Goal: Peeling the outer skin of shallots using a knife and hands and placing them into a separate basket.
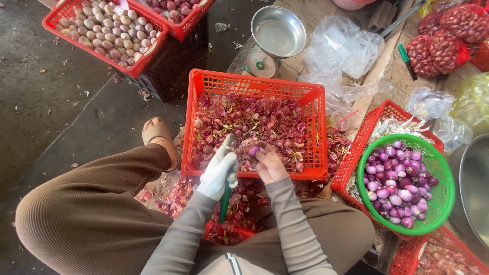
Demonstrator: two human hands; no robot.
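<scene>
Our gloved left hand (219,170) grips a green-handled knife (224,201) tightly; our bare right hand (269,163) pinches a purple shallot (253,150) above the red crate (254,84) of peelings.

Grey concrete floor (46,102) littered with peel scraps, lit by soft daylight.

grey concrete floor (46,107) carries it all. the red crate of skins (254,81) sits centre on it; loose purple skins (178,191) litter the ground just beside its near edge, a sandalled foot (158,133) rests left of it, crumpled clear bags (341,53) lie right of it.
</scene>
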